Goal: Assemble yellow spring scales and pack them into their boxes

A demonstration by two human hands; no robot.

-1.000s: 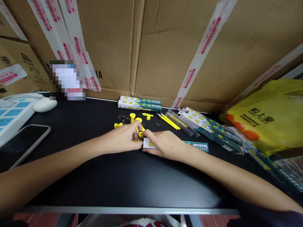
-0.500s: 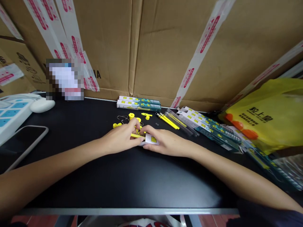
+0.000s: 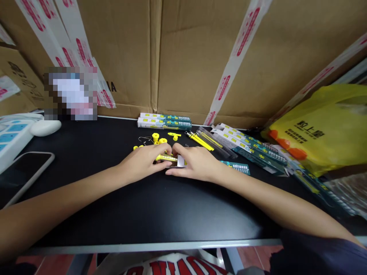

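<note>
My left hand (image 3: 140, 159) pinches a clear tube spring scale (image 3: 165, 157) with a yellow end, close to the box mouth. My right hand (image 3: 197, 162) is wrapped around a slim white and teal printed box (image 3: 236, 167), whose open end faces the scale. The scale's far end is at the opening; how deep it sits inside, I cannot tell. Just behind my fingers lie several yellow caps (image 3: 155, 136) and bent wire hooks (image 3: 145, 138). To their right are yellow rods (image 3: 202, 142) and clear tubes (image 3: 219, 143).
Two closed boxes (image 3: 164, 121) lie against the cardboard wall (image 3: 189, 68). More boxes (image 3: 252, 151) are piled at the right beside a yellow plastic bag (image 3: 321, 130). On the left are a phone (image 3: 27, 175), a white oval object (image 3: 46, 128) and a power strip (image 3: 13, 133).
The view has shifted slightly. The box has turned flatter, and its far end now shows past my right wrist. The scale lies more in line with the box mouth.
</note>
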